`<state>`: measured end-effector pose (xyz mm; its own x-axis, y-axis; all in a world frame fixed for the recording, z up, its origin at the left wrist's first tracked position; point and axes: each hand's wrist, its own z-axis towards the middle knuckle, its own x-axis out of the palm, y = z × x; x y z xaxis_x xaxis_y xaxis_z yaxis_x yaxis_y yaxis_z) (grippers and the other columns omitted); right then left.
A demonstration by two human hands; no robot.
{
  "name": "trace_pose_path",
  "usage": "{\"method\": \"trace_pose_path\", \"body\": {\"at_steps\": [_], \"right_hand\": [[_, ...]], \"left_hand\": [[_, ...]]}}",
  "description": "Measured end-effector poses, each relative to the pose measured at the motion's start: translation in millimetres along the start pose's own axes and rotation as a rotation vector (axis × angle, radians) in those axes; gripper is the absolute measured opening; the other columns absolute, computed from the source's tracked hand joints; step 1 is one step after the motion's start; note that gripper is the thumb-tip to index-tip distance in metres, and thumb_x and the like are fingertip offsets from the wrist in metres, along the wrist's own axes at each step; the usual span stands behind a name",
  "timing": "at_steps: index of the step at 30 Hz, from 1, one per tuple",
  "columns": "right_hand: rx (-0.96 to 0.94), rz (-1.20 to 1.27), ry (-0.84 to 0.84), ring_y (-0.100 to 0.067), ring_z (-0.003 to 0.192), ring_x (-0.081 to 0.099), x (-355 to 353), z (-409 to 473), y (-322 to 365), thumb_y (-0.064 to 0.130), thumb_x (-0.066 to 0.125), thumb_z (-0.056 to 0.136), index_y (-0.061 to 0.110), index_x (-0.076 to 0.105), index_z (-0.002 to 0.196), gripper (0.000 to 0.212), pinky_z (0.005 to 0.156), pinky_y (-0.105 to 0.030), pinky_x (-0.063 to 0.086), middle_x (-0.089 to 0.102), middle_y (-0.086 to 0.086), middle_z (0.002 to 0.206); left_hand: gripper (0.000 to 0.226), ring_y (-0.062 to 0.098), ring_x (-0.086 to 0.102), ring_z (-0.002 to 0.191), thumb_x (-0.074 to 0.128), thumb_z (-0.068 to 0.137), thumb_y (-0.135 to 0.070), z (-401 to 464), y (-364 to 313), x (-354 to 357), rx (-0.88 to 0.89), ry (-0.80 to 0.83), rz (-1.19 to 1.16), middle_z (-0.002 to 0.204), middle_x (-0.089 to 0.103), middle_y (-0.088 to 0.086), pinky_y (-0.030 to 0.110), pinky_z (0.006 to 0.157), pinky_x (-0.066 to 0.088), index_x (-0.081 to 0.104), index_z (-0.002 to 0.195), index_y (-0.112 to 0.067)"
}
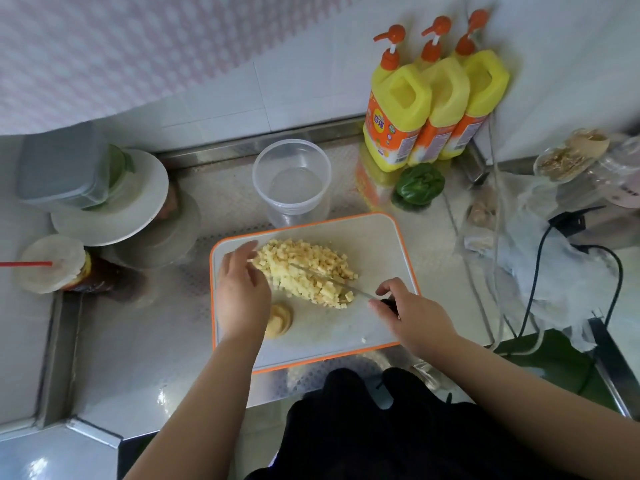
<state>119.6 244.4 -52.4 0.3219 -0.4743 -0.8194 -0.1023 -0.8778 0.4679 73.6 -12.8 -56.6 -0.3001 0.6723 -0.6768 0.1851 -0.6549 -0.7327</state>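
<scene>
The steel table (138, 341) runs along a white tiled wall and carries my orange-rimmed cutting board (377, 244). Most of the dicing looks done: a heap of pale yellow cubes (304, 268) sits mid-board. My left hand (242, 292), fingers loose, steadies its edge. My right hand (412, 313) grips the knife (332, 280), blade in the heap. One end piece (278, 320) remains uncut.
</scene>
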Motion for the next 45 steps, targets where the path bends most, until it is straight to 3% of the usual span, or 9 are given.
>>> {"method": "trace_pose_path", "body": {"at_steps": [3,8,15,23,27,30,36,41,45], "right_hand": [[0.079,0.135,0.045,0.003,0.067,0.05,1.1,3.9,14.6,0.06,0.049,0.088,0.039,0.04,0.106,0.029,0.067,-0.028,0.041,0.053,0.02,0.076],[0.023,0.078,0.07,-0.016,0.075,0.062,11.4,12.3,40.7,0.054,0.049,0.092,0.031,0.048,0.114,0.032,0.067,-0.033,0.051,0.064,0.009,0.087],[0.029,0.064,0.128,-0.019,0.075,0.059,34.0,19.3,60.5,0.054,0.045,0.094,0.026,0.048,0.116,0.036,0.062,-0.03,0.041,0.058,0.007,0.083],[0.016,0.012,0.185,-0.016,0.067,0.054,41.7,17.8,64.2,0.052,0.044,0.096,0.026,0.045,0.102,0.026,0.052,-0.028,0.035,0.049,0.01,0.069],[0.026,0.017,0.199,-0.019,0.069,0.057,45.4,16.7,64.0,0.051,0.044,0.095,0.026,0.045,0.102,0.026,0.057,-0.031,0.04,0.053,0.008,0.071],[0.024,0.027,0.203,-0.017,0.067,0.057,47.1,16.7,64.6,0.051,0.046,0.095,0.027,0.045,0.099,0.024,0.057,-0.032,0.041,0.052,0.009,0.07],[0.023,0.02,0.202,-0.018,0.067,0.058,48.1,22.2,68.5,0.05,0.046,0.095,0.025,0.048,0.104,0.027,0.059,-0.033,0.045,0.057,0.006,0.074],[0.005,0.024,0.198,-0.018,0.064,0.057,46.0,24.8,67.2,0.051,0.046,0.095,0.024,0.047,0.106,0.029,0.057,-0.034,0.045,0.055,0.007,0.071],[-0.005,0.028,0.215,-0.016,0.062,0.057,45.8,25.1,63.9,0.051,0.045,0.095,0.024,0.047,0.106,0.03,0.057,-0.034,0.046,0.055,0.008,0.07]], "left_hand": [[0.038,0.028,0.053,0.113,0.055,0.092,-0.008,-20.4,32.6,-2.6,-0.062,-0.041,0.061,0.123,0.054,0.002,0.044,0.091,0.047,0.056,0.128,-0.019],[0.076,0.024,0.029,0.139,0.064,0.088,-0.053,-53.8,71.0,-0.1,-0.087,0.501,0.482,0.15,0.035,-0.003,0.042,0.11,0.034,0.03,0.15,-0.026],[0.06,0.023,0.029,0.135,0.063,0.093,-0.039,-33.8,67.8,9.1,0.006,0.657,0.562,0.147,0.031,-0.005,0.037,0.103,0.039,0.036,0.145,-0.029],[0.076,0.015,0.025,0.139,0.073,0.086,-0.036,-45.6,82.8,2.1,-0.003,0.64,0.38,0.153,0.024,-0.009,0.044,0.105,0.042,0.031,0.148,-0.024],[0.048,0.016,0.039,0.13,0.068,0.091,-0.027,-45.9,89.0,-0.3,0.004,0.496,0.258,0.137,0.05,-0.007,0.032,0.103,0.037,0.054,0.136,-0.021],[0.029,0.024,0.051,0.117,0.066,0.091,-0.015,-44.1,91.7,-1.6,0.087,0.411,0.265,0.12,0.062,-0.001,0.034,0.093,0.043,0.066,0.12,-0.017],[0.019,0.026,0.062,0.09,0.073,0.084,-0.01,-44.6,100.7,-0.5,0.298,0.282,0.285,0.098,0.067,0.001,0.038,0.071,0.055,0.07,0.103,-0.013],[0.013,0.012,0.06,0.086,0.07,0.09,-0.013,-45.8,90.7,-5.0,-0.009,0.401,-0.013,0.097,0.067,-0.009,0.033,0.076,0.051,0.074,0.101,-0.019],[0.012,0.006,0.056,0.085,0.069,0.091,-0.019,-36.6,91.4,-1.6,-0.128,0.495,0.031,0.094,0.059,-0.015,0.027,0.074,0.046,0.075,0.1,-0.024]]}}
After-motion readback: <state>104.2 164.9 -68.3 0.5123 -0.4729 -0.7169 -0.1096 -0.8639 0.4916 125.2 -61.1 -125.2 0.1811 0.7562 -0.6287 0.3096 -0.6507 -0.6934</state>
